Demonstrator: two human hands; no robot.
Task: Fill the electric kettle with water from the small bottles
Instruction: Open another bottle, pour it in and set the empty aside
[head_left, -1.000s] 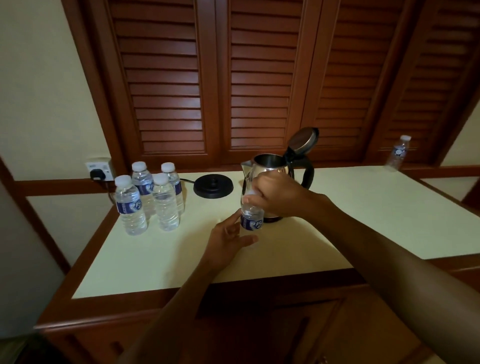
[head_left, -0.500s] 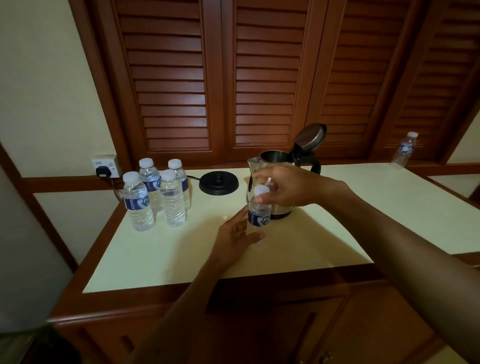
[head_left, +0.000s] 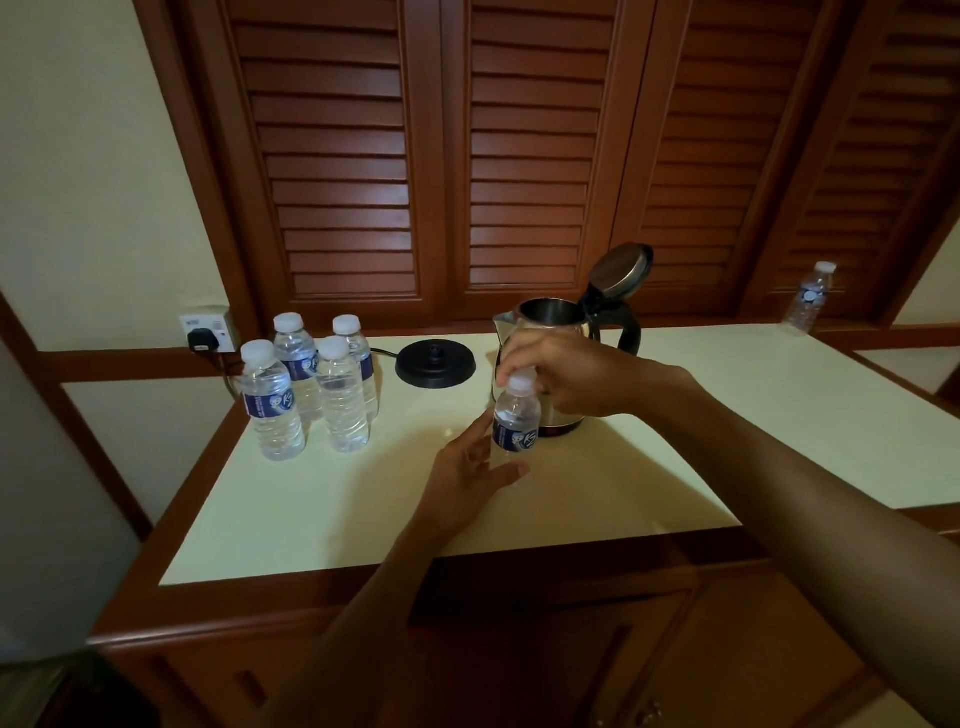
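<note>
The right hand (head_left: 563, 371) reaches in over the counter and pinches the white cap of a small water bottle (head_left: 514, 423) between curled fingertips. The left hand (head_left: 470, 475) holds the lower part of that same bottle, thumb in front and fingers round the far side. The bottle stands upright on the pale countertop (head_left: 727, 415), cap still on, right in front of the steel electric kettle (head_left: 558, 332). The kettle sits just behind the right hand, off its stand, with its lid (head_left: 621, 270) tipped up and open.

To the left of the kettle lies its round black base (head_left: 435, 362), a cord running toward the wall socket (head_left: 205, 332), where a black plug is in. Near the socket four more capped bottles (head_left: 311, 384) stand bunched together. One lone bottle (head_left: 808, 297) stands far off at the right back edge of the counter. Behind everything are dark wooden louvred doors (head_left: 519, 156), and a wooden cabinet front (head_left: 519, 649) runs below the counter.
</note>
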